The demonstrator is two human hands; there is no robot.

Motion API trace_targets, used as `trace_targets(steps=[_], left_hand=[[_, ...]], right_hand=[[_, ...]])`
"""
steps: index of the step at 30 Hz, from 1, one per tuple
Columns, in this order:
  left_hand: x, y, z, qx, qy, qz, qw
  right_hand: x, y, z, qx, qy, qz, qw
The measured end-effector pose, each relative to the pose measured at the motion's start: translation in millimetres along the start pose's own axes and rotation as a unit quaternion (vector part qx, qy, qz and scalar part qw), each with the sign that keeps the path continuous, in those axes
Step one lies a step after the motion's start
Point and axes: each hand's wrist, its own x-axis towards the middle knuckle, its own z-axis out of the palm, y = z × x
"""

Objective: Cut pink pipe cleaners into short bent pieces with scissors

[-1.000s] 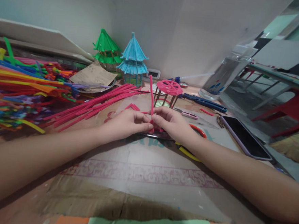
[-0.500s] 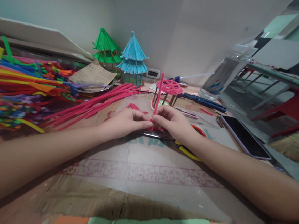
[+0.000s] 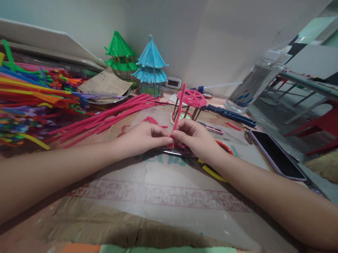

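Observation:
A pink fuzzy stick stands nearly upright between my hands, its lower end pinched in my fingers. My left hand grips the bottom end between thumb and index finger. Just above that spot, my right hand pinches the same stick. Under both hands lies a dark, shiny tray, mostly covered by them. Right behind my right hand stands a small frame with a pink wheel-shaped top on brown posts. Short pink pieces lie behind my left hand.
Long pink sticks and a multicoloured pile lie left. Green and blue model towers stand at the back. On the right are a blue cutter, a phone, a water bottle and orange-yellow handles.

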Motion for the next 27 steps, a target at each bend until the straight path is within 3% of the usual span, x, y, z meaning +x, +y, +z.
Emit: trace_targets(steps=[10, 22, 27], left_hand=[[-2, 7, 1.2, 0.008, 0.007, 0.002, 1.0], [4, -5, 0.1, -0.093, -0.022, -0.01, 0.995], [4, -4, -1.0, -0.102, 0.007, -0.012, 0.995]], right_hand=[[0, 0, 1, 0.018, -0.012, 0.003, 1.0], [-1, -2, 3, 0.046, -0.022, 0.01, 0.999], [-10, -2, 0, -0.104, -0.021, -0.088, 0.99]])
